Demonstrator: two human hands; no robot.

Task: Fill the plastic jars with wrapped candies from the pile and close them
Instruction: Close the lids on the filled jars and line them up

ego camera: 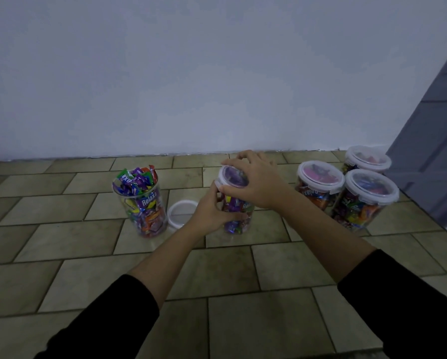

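A clear plastic jar (239,216) full of wrapped candies stands on the tiled floor in the middle of the view. My left hand (212,209) grips its side. My right hand (254,180) curls over its white-rimmed lid (232,176), fingers and thumb round the rim. To the left stands an open jar (143,203) heaped with candies above its mouth. A loose white lid (181,213) lies flat on the floor between the two jars.
Three closed, candy-filled jars stand grouped at the right: one (319,183), one (367,196) and one (367,158) by the wall. A pale wall runs along the back. A grey panel (429,151) leans at the far right.
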